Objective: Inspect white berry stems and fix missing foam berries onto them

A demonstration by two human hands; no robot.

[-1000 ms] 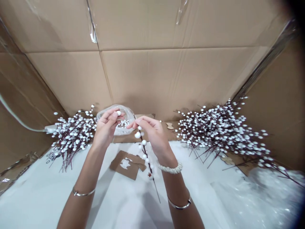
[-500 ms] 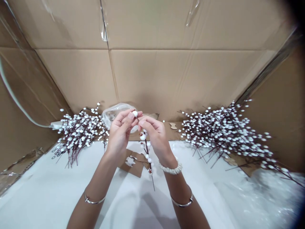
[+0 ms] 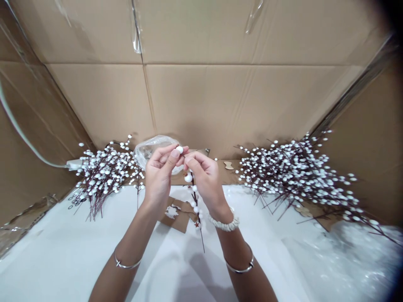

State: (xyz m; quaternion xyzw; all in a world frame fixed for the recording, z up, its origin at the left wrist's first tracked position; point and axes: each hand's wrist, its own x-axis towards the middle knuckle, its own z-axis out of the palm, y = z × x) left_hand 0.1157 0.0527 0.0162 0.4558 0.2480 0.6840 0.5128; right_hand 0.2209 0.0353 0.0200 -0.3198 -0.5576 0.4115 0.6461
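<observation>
Both hands meet over the middle of the table, fingers closed in a pinch. My left hand [image 3: 161, 170] grips a white berry [image 3: 179, 149] between thumb and fingers. Close beside it, my right hand [image 3: 204, 178] pinches the dark stem of an artificial berry branch [image 3: 195, 197] just below that berry. The branch hangs down from the fingers, with white berries and small reddish-brown stars along it and a bare stem end at the bottom. The fingers hide its upper part.
Piles of white-berry branches lie at the left [image 3: 105, 172] and right [image 3: 289, 172]. Behind my hands sits a clear plastic bag [image 3: 151, 147]. A torn cardboard piece [image 3: 176, 222] lies below them. Black rings [image 3: 77, 198] are at left, clear plastic wrap [image 3: 343, 260] at right, cardboard walls [image 3: 201, 96] around.
The hands keep almost the same pose. The hanging branch has turned slightly, so its stars show at other angles.
</observation>
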